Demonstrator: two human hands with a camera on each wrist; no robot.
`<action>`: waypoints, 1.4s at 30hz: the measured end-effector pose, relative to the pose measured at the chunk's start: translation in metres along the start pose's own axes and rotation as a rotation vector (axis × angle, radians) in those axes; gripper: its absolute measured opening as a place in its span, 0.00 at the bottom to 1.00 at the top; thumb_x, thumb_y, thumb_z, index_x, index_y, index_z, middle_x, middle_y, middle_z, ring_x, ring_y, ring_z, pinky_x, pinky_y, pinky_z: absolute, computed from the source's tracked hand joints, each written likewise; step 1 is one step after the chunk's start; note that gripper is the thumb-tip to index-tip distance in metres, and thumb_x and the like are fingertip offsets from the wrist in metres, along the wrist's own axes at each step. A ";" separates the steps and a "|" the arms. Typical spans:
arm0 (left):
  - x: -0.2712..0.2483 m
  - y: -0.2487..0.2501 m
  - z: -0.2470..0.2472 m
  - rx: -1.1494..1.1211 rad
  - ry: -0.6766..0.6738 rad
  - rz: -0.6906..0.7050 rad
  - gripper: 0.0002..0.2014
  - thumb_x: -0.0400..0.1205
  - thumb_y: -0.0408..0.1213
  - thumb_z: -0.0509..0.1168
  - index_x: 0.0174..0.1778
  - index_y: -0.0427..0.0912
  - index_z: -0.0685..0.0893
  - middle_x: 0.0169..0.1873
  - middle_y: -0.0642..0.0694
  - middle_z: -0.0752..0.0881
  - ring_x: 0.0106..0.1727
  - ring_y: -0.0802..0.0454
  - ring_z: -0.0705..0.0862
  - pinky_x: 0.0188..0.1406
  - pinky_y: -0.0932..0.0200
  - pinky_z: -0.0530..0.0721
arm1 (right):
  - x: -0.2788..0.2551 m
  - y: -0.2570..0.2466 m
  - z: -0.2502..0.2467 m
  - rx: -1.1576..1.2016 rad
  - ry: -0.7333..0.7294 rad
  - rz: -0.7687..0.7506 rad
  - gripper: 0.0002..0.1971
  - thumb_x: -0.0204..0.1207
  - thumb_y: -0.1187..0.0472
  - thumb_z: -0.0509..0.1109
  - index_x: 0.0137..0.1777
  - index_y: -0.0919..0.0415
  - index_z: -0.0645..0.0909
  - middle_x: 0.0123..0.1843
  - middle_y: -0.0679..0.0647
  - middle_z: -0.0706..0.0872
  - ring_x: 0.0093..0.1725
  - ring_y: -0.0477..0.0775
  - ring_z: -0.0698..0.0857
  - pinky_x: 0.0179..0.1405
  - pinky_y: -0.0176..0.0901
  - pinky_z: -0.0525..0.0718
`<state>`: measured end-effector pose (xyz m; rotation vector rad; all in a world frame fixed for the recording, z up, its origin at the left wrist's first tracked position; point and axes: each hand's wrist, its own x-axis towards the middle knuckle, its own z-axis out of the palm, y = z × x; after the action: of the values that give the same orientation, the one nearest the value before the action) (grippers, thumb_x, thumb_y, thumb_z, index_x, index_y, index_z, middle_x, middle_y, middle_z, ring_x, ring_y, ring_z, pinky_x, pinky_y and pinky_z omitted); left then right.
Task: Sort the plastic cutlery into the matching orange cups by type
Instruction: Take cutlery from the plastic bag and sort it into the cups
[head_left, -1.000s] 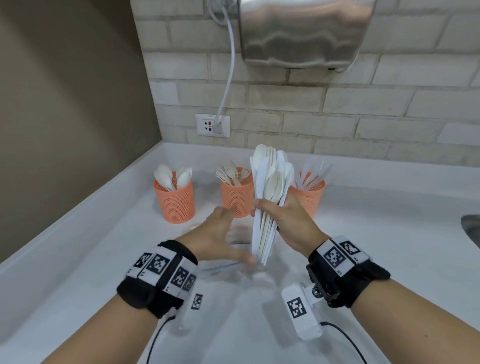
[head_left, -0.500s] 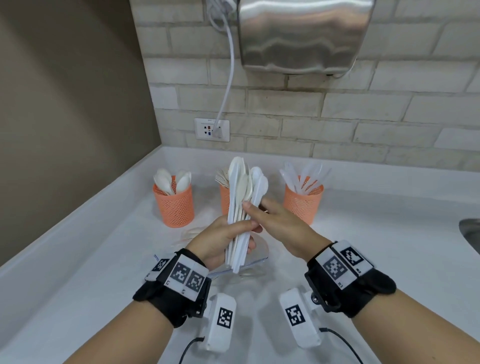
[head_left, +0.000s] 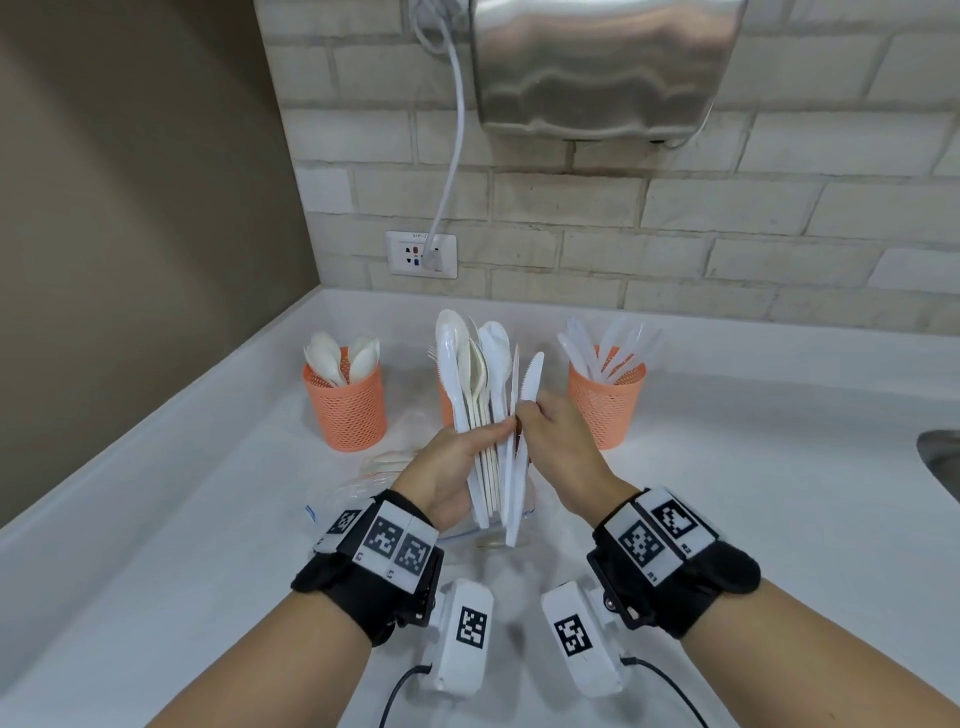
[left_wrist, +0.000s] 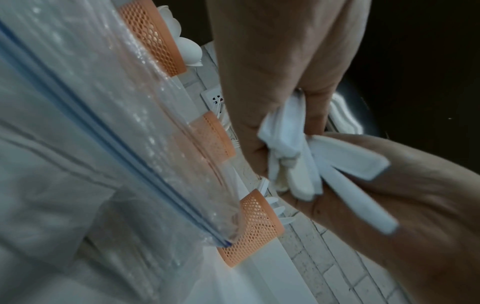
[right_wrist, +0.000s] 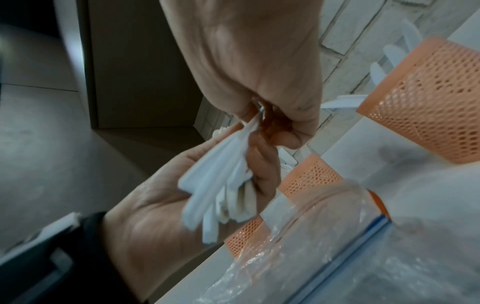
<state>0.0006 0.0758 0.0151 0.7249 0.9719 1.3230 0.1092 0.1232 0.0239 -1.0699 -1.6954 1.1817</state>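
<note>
My left hand (head_left: 457, 467) grips an upright bundle of white plastic cutlery (head_left: 480, 395) above the counter; its handle ends show in the left wrist view (left_wrist: 293, 164) and the right wrist view (right_wrist: 221, 185). My right hand (head_left: 550, 441) pinches a white knife (head_left: 531, 382) at the bundle's right edge. Three orange mesh cups stand at the back: the left cup (head_left: 345, 405) holds spoons, the middle cup (head_left: 445, 402) is mostly hidden behind the bundle, and the right cup (head_left: 607, 400) holds knives.
A clear zip bag (head_left: 363, 493) lies on the white counter (head_left: 753, 493) under my hands, also in the left wrist view as the zip bag (left_wrist: 116, 144). A wall socket (head_left: 422, 254) with a cable, a steel hand dryer (head_left: 602, 67) and a sink edge (head_left: 940, 462) surround the spot.
The bundle passed from my right hand into my left hand. My right hand now pinches one knife at the bundle's right side and fans it out.
</note>
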 end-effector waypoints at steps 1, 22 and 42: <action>0.001 0.001 0.000 -0.003 0.009 0.008 0.12 0.82 0.31 0.62 0.59 0.32 0.83 0.41 0.39 0.87 0.38 0.49 0.88 0.38 0.59 0.89 | 0.000 0.001 0.001 0.026 0.000 0.006 0.15 0.80 0.69 0.52 0.33 0.58 0.72 0.30 0.62 0.77 0.32 0.53 0.77 0.32 0.50 0.78; 0.009 -0.002 0.005 0.128 0.045 0.021 0.07 0.81 0.30 0.64 0.54 0.38 0.83 0.30 0.45 0.81 0.24 0.56 0.80 0.25 0.62 0.81 | 0.012 0.009 -0.001 0.121 0.018 0.039 0.10 0.79 0.61 0.63 0.37 0.61 0.72 0.28 0.51 0.76 0.26 0.46 0.75 0.20 0.30 0.71; 0.039 0.005 0.003 0.084 0.094 0.036 0.03 0.79 0.26 0.65 0.44 0.38 0.80 0.30 0.44 0.82 0.25 0.54 0.84 0.27 0.62 0.84 | 0.055 -0.007 -0.043 0.234 0.158 -0.049 0.08 0.87 0.61 0.49 0.56 0.62 0.68 0.38 0.55 0.82 0.36 0.50 0.83 0.26 0.26 0.81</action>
<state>0.0001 0.1152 0.0145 0.7525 1.0998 1.3637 0.1295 0.1860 0.0486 -0.9460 -1.4156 1.1983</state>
